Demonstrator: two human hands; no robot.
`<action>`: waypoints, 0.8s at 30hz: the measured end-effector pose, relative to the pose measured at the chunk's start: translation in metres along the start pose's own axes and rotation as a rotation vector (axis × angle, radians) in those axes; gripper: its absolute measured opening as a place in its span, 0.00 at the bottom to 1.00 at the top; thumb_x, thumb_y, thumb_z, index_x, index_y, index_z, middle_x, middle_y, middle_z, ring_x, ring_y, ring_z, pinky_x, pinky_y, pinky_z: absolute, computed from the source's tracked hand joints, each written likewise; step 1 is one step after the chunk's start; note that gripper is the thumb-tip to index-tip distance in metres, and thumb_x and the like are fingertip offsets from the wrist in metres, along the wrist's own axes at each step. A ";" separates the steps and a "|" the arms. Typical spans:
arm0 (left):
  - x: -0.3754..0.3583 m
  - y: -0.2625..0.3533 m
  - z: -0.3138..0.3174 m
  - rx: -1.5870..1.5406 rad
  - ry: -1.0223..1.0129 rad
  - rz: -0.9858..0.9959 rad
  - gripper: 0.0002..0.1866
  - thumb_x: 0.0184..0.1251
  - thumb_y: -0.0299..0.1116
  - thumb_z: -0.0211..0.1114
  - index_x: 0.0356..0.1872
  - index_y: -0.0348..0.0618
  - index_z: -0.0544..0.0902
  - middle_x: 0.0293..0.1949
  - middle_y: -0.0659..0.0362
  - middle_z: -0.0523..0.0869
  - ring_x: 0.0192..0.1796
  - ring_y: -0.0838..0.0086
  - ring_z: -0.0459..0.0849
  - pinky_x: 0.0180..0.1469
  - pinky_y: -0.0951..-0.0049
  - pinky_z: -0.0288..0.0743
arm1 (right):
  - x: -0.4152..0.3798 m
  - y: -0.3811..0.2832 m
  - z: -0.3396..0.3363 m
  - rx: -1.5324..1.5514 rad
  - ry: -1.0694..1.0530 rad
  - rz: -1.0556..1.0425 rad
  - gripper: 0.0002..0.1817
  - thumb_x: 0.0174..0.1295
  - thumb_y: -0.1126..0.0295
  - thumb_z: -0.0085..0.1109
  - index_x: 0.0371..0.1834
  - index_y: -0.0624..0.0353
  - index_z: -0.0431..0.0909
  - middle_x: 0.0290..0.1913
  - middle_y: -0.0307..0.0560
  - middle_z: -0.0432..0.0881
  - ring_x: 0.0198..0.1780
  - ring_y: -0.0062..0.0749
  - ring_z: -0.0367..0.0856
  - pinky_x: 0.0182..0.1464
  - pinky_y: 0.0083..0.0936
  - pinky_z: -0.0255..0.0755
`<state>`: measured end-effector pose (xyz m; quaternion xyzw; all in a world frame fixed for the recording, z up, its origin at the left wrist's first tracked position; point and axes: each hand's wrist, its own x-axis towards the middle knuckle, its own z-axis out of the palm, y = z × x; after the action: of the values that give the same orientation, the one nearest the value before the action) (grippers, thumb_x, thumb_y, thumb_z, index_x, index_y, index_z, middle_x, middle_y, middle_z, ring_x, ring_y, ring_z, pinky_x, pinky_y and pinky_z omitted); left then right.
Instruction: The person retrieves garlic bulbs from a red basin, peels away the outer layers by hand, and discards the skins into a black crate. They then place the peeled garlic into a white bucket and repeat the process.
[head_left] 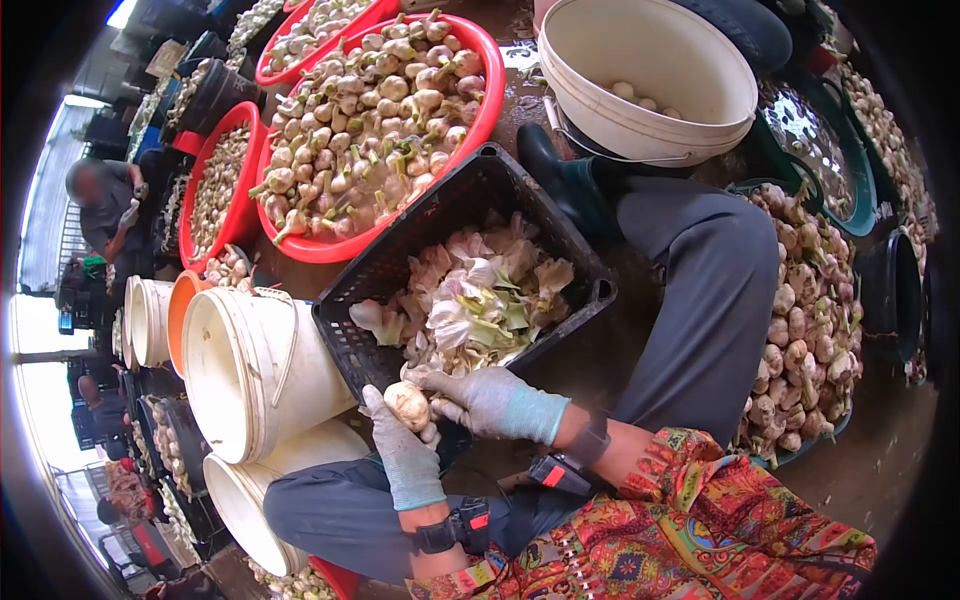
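Observation:
A pale garlic bulb (408, 407) is gripped in the fingers of my left hand (408, 460), which wears a grey knit glove. My right hand (495, 402), in a similar glove, comes in from the right with curled fingers pressed against the bulb's side. Just beyond both hands sits a black plastic crate (345, 325), tilted in this view, with a heap of garlic skins (475, 290) inside. The bulb is held close to the crate's near edge.
A red tub (492, 70) piled with garlic bulbs stands past the crate. White buckets (225, 370) line my left. A large white bucket (650, 75) holding several bulbs is ahead to the right. Garlic (800, 340) is heaped beside my right knee. A person (110, 205) sits far left.

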<state>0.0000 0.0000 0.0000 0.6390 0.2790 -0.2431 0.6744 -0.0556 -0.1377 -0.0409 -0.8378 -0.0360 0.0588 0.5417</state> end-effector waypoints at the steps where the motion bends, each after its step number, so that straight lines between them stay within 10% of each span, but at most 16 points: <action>1: 0.002 0.000 0.001 0.011 0.010 0.005 0.30 0.67 0.66 0.46 0.29 0.48 0.77 0.17 0.62 0.77 0.11 0.78 0.65 0.12 0.81 0.54 | 0.002 -0.001 -0.002 -0.021 0.003 0.005 0.23 0.68 0.56 0.46 0.65 0.46 0.62 0.33 0.57 0.82 0.36 0.55 0.81 0.38 0.44 0.74; 7: -0.004 -0.008 -0.016 0.143 -0.029 0.036 0.29 0.69 0.64 0.46 0.30 0.48 0.78 0.17 0.62 0.77 0.11 0.79 0.66 0.12 0.82 0.54 | -0.004 0.002 0.019 0.312 0.199 -0.018 0.16 0.69 0.59 0.44 0.54 0.54 0.74 0.35 0.57 0.82 0.37 0.54 0.81 0.40 0.43 0.74; 9: -0.003 -0.008 -0.023 0.141 -0.178 -0.048 0.28 0.69 0.64 0.47 0.32 0.48 0.78 0.18 0.62 0.78 0.12 0.79 0.68 0.12 0.82 0.54 | -0.005 0.012 0.003 0.669 -0.186 0.238 0.16 0.71 0.63 0.45 0.56 0.56 0.74 0.44 0.59 0.80 0.45 0.50 0.80 0.46 0.35 0.74; 16: 0.009 -0.015 -0.017 0.047 -0.196 -0.171 0.28 0.65 0.65 0.51 0.35 0.47 0.79 0.22 0.63 0.80 0.15 0.80 0.72 0.12 0.84 0.54 | -0.004 0.005 -0.005 -0.110 0.096 -0.056 0.14 0.57 0.57 0.60 0.39 0.55 0.78 0.37 0.51 0.79 0.43 0.49 0.80 0.44 0.39 0.74; 24: 0.029 -0.021 -0.030 0.120 -0.553 0.157 0.27 0.68 0.49 0.59 0.54 0.32 0.74 0.41 0.56 0.81 0.34 0.75 0.79 0.32 0.77 0.74 | 0.012 0.040 0.000 0.470 0.049 0.132 0.17 0.62 0.60 0.57 0.41 0.65 0.76 0.35 0.57 0.80 0.39 0.43 0.79 0.43 0.33 0.72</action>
<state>0.0049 0.0293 -0.0358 0.6070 0.0194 -0.3713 0.7024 -0.0443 -0.1526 -0.0779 -0.6904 0.0465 0.0805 0.7175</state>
